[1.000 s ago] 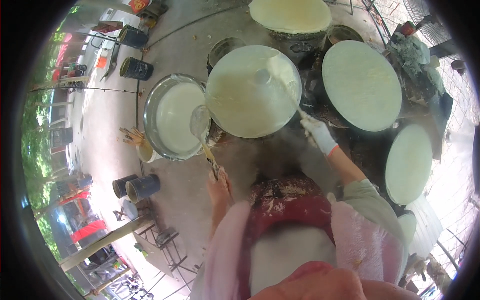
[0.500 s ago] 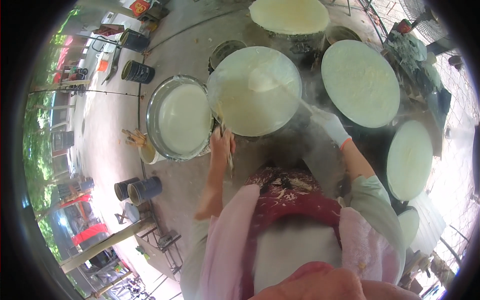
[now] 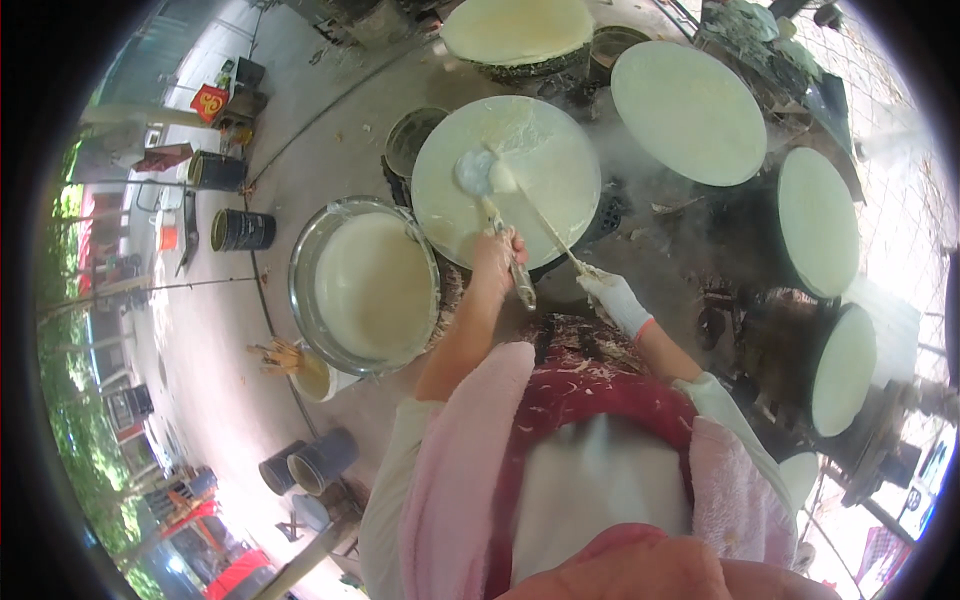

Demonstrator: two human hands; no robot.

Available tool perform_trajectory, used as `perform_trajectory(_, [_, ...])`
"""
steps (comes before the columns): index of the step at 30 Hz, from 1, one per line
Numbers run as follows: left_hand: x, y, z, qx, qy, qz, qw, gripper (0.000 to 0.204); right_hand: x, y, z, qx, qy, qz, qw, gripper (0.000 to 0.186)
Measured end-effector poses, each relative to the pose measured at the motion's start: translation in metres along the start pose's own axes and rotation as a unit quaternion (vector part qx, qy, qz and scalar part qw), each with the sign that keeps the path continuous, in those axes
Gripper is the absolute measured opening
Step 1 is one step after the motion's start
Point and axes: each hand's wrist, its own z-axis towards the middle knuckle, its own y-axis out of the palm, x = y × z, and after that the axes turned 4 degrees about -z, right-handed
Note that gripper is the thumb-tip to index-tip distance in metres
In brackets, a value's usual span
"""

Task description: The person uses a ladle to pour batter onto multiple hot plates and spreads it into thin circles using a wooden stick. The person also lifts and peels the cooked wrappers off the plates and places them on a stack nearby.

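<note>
Head view: against half a second ago, the bare left hand [image 3: 498,257] has moved from the gap beside the basin to over the near edge of the round pale surface [image 3: 560,165], bringing the ladle [image 3: 474,173] with it; the spreader [image 3: 548,226] has its blunt head lower and closer to that ladle. The left fingers close around the ladle's batter-smeared handle, and the gloved right hand [image 3: 614,297] grips the spreader's long, thin stick. The surface looks smooth and wet, with raised streaks along its far side; haze makes it hard to tell whether either tool touches it. White knit covers the right hand, ending in an orange cuff. Left of the surface, a shiny metal basin [image 3: 303,300] holds creamy white batter [image 3: 362,285], its rim splashed. Just beyond, a white bucket [image 3: 343,382] contains wooden sticks [image 3: 280,357], near two dark cylindrical buckets [image 3: 322,462].
</note>
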Motion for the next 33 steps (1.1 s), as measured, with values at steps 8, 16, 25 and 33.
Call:
perform_trajectory(8, [-0.011,-0.063,0.025,-0.094,-0.077,-0.183,0.976,0.018,0.005,0.047,0.003,0.018,-0.139,-0.133,0.981,0.038])
perform_trajectory(16, [0.065,-0.09,-0.054,-0.399,-0.134,-0.269,0.866,0.02,0.032,-0.013,-0.006,0.234,-0.233,-0.073,0.941,0.05])
perform_trajectory(25, [0.049,0.034,-0.076,-0.398,-0.234,-0.254,0.85,0.033,0.049,-0.167,-0.161,0.389,-0.043,0.317,0.864,0.042])
perform_trajectory(33, [-0.03,0.215,-0.107,-0.473,-0.389,-0.247,0.751,0.036,0.078,-0.394,-0.17,0.5,-0.191,0.412,0.738,0.041])
